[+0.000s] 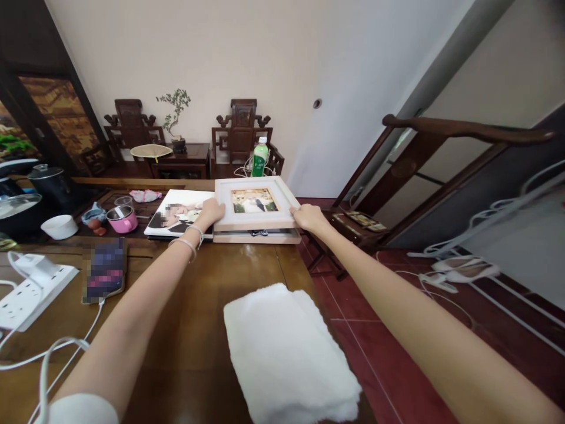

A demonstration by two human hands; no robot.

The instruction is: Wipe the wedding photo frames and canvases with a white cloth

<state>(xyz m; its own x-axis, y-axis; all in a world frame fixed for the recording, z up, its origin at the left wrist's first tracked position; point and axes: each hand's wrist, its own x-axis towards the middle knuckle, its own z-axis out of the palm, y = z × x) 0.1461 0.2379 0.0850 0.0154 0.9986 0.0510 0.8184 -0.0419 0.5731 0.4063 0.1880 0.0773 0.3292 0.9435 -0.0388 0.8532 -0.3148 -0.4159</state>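
Note:
A light wooden photo frame [256, 203] with a picture in it rests on top of a second frame [258, 237] at the far edge of the brown wooden table [198, 306]. My left hand [209, 213] grips the top frame's left side, fingers curled on its edge. My right hand [309, 217] holds its right side the same way. Both arms reach far forward. Left of the frames lies a large flat photo print [176, 212]. A folded white towel [286, 353] lies on the table near me, between my arms.
A white power strip [30, 291] with cables and a phone [105, 270] lie at the left. A pink pot [122, 219], white bowl [59, 227] and black cookers sit beyond. A green bottle [260, 156] stands behind the frames. Dark wooden chairs line the wall; red tiled floor at right.

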